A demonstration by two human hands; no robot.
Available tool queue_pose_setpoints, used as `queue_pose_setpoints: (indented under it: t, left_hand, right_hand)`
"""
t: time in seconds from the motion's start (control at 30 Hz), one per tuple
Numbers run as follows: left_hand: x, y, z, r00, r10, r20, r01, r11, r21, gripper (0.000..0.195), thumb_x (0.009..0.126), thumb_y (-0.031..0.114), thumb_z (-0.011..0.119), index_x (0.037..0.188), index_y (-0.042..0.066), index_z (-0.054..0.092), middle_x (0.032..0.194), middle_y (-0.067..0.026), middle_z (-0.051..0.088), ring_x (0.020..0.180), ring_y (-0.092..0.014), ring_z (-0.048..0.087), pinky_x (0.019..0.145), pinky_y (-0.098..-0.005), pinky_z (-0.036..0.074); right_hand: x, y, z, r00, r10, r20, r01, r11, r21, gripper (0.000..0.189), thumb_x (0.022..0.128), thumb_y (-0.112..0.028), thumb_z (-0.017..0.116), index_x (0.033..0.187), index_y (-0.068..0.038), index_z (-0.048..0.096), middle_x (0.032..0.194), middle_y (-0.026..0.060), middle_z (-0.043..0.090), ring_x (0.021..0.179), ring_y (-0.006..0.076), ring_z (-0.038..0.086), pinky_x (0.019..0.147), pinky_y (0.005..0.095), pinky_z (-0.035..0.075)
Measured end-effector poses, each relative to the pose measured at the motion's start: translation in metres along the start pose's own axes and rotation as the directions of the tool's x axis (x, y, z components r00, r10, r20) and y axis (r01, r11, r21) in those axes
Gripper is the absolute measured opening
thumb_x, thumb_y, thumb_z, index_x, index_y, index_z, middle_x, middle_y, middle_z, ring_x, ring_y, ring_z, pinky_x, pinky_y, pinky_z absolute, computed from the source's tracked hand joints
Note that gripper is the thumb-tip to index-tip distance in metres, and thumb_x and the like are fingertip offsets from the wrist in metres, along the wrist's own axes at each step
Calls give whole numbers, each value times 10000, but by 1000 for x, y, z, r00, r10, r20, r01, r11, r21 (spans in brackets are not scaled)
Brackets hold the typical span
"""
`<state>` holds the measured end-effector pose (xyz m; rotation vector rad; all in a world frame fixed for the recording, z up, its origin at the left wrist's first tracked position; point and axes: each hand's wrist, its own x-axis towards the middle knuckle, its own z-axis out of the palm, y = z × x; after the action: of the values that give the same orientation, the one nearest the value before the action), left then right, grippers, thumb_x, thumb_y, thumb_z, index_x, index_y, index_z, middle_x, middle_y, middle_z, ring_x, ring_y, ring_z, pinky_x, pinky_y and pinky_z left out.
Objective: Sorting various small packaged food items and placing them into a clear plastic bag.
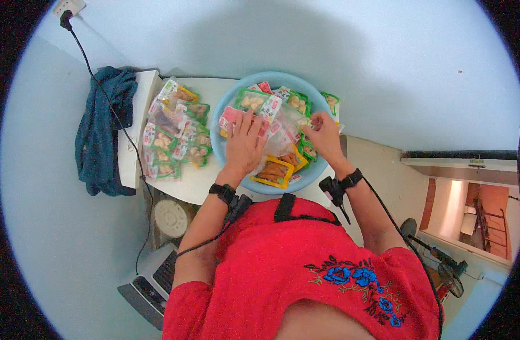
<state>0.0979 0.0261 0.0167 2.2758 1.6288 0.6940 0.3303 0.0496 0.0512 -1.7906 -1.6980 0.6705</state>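
Observation:
A light-blue plastic basin (220, 97) stands before me, filled with food packets in clear, green, yellow and red printed plastic. My left hand (245, 142) lies palm down, fingers stretched over a red-and-white packet (231, 114). Just beyond its fingertips lies a green-edged packet (252, 101) with pale round pieces inside. At the basin's right side, my right hand (326, 134) has thumb and fingertips together at the edge of a clear plastic packet (285, 142); the pinch point is partly hidden. A yellow-edged packet (273, 171) with brown food lies near the basin's front.
Several similar packets (162, 140) are piled on the white tabletop (175, 185), left of the basin. Another packet (331, 102) sits behind its right rim. A dark teal cloth (102, 131) hangs at the left, crossed by a black power cord (115, 112). A round white stool (170, 218) is below.

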Motion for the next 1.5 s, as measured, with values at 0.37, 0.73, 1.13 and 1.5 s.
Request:
queue_pose_setpoints:
  t: [0.37,0.73,1.13,1.5]
  left_hand:
    - [30,0,16,991,131,6,-131,991,9,504,888,338,512,1325,92,470,1420,-174,363,1345,-383,264,1080,-531,202]
    - [-29,30,-13,935,297,195,-292,955,-53,755,785,385,642,1374,18,344,1487,-183,256,1380,-370,217,1109,-513,190]
    - [-30,30,-20,984,172,-54,-176,980,-94,410,885,128,482,1282,25,484,1378,-194,407,1287,-403,354,1064,-494,286]
    - [8,69,-135,962,-238,-137,35,601,-799,369,997,225,372,1162,-22,592,1195,-140,593,1151,-226,511,1037,-332,321]
  right_hand:
    - [22,9,30,975,135,178,-181,945,274,219,856,-104,575,1031,22,613,758,66,626,555,147,610,502,267,470]
    - [18,5,21,945,259,199,-327,733,596,280,834,-44,544,1095,-23,643,699,75,626,551,134,587,500,267,485]
    - [15,25,8,959,-49,280,-104,857,504,361,788,7,591,1147,9,621,810,33,604,703,114,587,668,244,516]
    - [16,-68,-71,855,-507,-108,512,796,323,94,769,-91,697,845,-40,675,844,71,639,666,138,588,596,264,471]
